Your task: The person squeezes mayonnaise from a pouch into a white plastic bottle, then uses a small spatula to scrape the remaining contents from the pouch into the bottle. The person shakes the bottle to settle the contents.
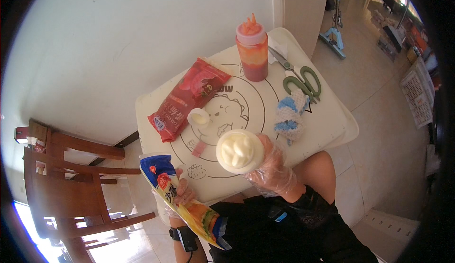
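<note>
My right hand, in a clear plastic glove, is closed around a bottle held over the front of the white table. The bottle's mouth faces up, and thick white sauce fills it. My left hand, also gloved, grips a blue-and-yellow sauce pouch that slants over the table's front left edge. Behind the bottle lies a small white cap. A red pouch with tomatoes pictured rests at the table's back left. Upright at the back stands a squeeze bottle of red sauce with a several-nozzle top.
Green-handled scissors and a blue-and-white cloth lie on the right of the table. A small red scrap sits near the front. Wooden chair stands left; a mop and a white plastic basket are right.
</note>
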`<state>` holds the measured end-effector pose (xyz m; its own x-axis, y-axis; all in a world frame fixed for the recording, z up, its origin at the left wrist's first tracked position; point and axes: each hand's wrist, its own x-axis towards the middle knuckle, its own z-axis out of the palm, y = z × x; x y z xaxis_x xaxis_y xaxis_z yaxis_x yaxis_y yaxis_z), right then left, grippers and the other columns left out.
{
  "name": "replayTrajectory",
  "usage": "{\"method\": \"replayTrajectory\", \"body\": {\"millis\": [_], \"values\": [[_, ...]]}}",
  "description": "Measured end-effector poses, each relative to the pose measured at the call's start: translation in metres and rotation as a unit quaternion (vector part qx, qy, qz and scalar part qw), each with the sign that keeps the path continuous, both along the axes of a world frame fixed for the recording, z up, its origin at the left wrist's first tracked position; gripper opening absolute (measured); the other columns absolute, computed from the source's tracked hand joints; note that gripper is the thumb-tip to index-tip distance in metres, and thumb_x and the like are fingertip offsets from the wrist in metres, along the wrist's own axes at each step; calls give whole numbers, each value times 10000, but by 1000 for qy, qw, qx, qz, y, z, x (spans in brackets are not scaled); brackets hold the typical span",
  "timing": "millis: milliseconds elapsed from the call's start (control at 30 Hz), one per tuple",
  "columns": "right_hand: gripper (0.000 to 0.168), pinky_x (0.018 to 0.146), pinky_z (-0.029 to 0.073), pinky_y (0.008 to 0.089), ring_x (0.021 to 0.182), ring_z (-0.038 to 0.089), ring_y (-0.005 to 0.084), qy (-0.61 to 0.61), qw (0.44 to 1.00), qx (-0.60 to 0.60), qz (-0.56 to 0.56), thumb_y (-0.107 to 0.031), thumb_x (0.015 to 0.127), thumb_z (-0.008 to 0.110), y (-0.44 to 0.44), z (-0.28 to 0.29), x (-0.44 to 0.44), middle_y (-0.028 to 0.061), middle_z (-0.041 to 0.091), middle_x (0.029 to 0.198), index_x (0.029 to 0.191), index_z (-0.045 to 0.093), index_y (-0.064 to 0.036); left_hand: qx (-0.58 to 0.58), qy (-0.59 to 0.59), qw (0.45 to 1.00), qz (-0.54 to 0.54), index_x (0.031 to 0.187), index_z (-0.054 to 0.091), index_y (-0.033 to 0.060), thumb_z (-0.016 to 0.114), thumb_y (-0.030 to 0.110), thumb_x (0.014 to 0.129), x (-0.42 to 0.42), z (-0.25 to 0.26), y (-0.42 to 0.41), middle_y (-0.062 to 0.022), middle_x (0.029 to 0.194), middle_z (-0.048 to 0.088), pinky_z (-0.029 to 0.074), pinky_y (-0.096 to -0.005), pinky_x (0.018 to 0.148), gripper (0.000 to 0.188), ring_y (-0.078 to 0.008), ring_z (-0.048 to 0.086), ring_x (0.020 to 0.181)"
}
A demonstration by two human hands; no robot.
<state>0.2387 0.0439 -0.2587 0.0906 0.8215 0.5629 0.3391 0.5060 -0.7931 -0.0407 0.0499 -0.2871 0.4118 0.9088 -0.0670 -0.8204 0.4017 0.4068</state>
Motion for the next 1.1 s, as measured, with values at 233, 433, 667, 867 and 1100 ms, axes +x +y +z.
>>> {"method": "replayTrajectory", "body": {"millis": [233,433,667,867,1100], "values": [[407,734,466,401,849,570,345,47,999,-10,6,-48,666,712,-1,7,-3,137,580,942,1037,545,-31,-2,-7,1000,-3,1301,393,-59,567,541,850,-1,0,-1,-34,726,482,376,-189,477,770,-34,443,474],[403,727,469,400,838,573,345,39,999,-6,4,-54,661,722,-1,8,-3,135,583,932,1023,549,-26,2,-7,1000,-7,1305,391,-59,566,548,847,-3,-3,1,-33,725,481,380,-190,476,780,-37,442,474],[1046,962,344,446,1167,403,362,-49,999,-23,-5,-398,607,833,-1,2,3,223,364,1289,1349,211,-4,-13,-7,1000,-9,1306,381,-37,558,585,836,-5,-4,0,-28,714,477,388,-207,476,800,-45,427,443],[1311,1061,217,463,1308,222,351,-98,994,-46,-1,-572,535,827,-3,8,7,219,192,1403,1406,19,-17,-35,65,997,16,1301,385,-24,562,603,824,-2,5,-1,-25,713,477,386,-215,481,807,-45,417,429],[1193,1031,279,443,1240,314,341,-81,996,-46,1,-494,558,858,-2,6,6,199,263,1353,1387,145,-15,-11,9,1000,-11,1302,387,-23,565,590,828,-2,-1,0,-23,720,481,384,-209,489,795,-43,425,441]]}}
